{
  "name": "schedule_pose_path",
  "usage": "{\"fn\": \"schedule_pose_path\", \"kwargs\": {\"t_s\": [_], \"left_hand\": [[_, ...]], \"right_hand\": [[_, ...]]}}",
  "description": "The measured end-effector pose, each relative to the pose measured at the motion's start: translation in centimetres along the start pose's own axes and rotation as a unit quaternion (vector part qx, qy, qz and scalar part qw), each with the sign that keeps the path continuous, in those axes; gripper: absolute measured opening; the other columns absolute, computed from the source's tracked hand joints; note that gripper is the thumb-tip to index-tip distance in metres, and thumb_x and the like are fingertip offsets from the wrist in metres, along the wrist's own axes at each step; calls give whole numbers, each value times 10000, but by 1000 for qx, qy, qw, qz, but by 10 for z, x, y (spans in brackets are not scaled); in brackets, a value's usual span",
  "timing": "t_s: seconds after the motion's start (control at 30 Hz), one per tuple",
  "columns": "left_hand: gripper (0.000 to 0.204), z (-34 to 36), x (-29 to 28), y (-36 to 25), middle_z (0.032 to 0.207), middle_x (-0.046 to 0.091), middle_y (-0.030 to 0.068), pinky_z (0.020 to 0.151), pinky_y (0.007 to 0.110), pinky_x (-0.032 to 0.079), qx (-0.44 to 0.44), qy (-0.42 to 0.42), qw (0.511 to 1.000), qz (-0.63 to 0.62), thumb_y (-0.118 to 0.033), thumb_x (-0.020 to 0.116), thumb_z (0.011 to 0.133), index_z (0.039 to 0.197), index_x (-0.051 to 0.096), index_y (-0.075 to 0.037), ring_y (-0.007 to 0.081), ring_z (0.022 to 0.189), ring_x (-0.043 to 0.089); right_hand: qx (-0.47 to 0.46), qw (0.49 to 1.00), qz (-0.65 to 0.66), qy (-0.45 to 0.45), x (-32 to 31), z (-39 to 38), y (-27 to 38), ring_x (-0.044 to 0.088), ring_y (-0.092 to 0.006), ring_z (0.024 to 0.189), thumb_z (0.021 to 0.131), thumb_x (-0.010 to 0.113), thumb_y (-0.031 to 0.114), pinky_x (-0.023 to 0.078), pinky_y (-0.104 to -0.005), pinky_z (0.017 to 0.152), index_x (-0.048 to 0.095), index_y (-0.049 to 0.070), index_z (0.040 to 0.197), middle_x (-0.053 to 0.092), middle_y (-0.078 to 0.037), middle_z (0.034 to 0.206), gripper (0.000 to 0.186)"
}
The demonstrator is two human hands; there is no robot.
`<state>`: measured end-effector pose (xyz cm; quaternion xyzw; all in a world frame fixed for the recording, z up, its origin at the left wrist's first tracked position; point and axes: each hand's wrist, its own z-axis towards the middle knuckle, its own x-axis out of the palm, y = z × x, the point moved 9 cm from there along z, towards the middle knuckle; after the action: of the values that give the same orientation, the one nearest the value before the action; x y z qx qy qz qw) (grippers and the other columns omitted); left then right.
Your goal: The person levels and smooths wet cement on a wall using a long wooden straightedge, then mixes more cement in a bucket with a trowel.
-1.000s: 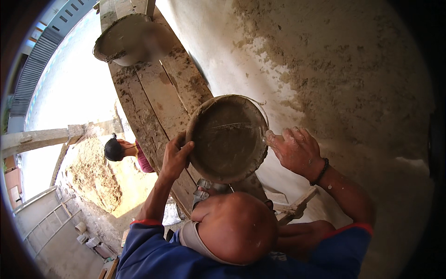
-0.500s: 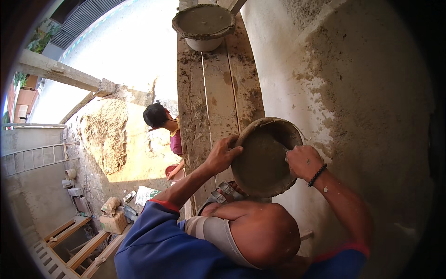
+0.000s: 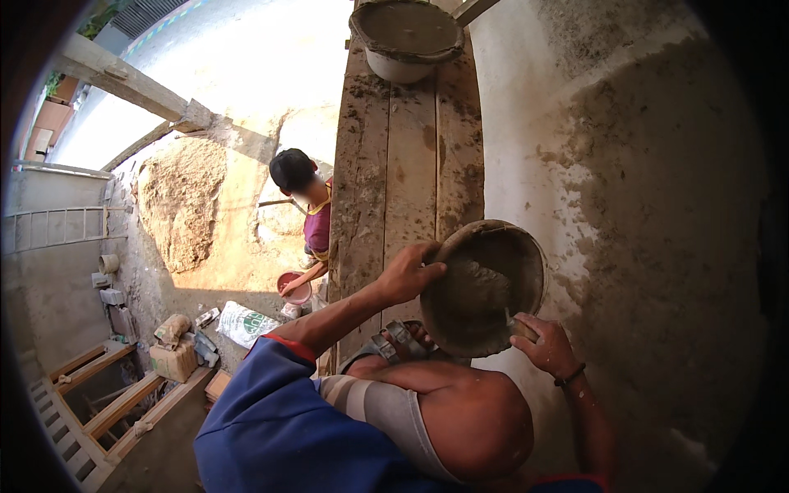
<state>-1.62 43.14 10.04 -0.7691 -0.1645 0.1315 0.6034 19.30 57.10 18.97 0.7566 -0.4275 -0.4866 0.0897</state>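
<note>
Left hand (image 3: 408, 275) is clamped on the rim of the mortar pan (image 3: 485, 286) at frame centre, right hand (image 3: 542, 343) closed on its lower edge; wet mix inside is judged heavy and slippery, so opposite rim edges are best gripped

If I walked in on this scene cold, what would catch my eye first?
Most likely the round mortar pan at centre right, tilted, with wet grey mortar inside. The left hand grips its rim and the right hand is at its lower edge, close to the rough plastered wall. Next, the mortar-smeared wooden planks running up the middle with a second filled pan at the top, and a person in a red top far below.
</note>
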Motion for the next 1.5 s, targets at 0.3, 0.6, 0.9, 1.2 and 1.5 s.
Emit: {"fn": "schedule_pose_path", "kwargs": {"t_s": [0.3,0.6,0.9,1.2,1.5], "left_hand": [[398,-5,-3,-9,908,643,116,692,322,492,-20,-8,1000,-4,-194,598,852,1150,563,68,142,807,590],[422,-7,0,-19,718,581,49,442,263,417,-83,3,996,-26,-217,587,881,1175,537,81,80,499,504],[383,-7,3,-14,737,598,55,433,261,413,-90,17,995,-33,-197,580,892,1161,548,75,93,503,516],[286,-3,2,-7,634,541,15,395,240,369,-105,15,993,-45,-179,591,902,1054,561,61,67,450,472],[303,-2,7,-4,674,564,15,404,230,380,-106,45,991,-61,-189,590,907,1086,560,53,66,470,486]], "right_hand": [[-33,919,-373,-122,-51,-29,45,603,-315,771,793,662,235,486,-435,691,643,117,1127,584,-125,795,355],[-3,849,-523,-77,-9,70,43,654,-244,735,810,564,157,483,-375,618,648,124,872,630,-71,761,110],[-25,927,-330,175,15,48,19,658,-354,769,760,623,229,535,-444,727,673,45,827,662,-185,741,202],[55,989,-39,128,9,20,-7,628,-368,940,757,679,346,496,-421,844,655,52,1084,661,-193,1024,440],[-52,954,-279,-93,-30,-42,29,652,-247,737,823,631,292,514,-376,684,637,155,1125,634,-107,807,331]]}}
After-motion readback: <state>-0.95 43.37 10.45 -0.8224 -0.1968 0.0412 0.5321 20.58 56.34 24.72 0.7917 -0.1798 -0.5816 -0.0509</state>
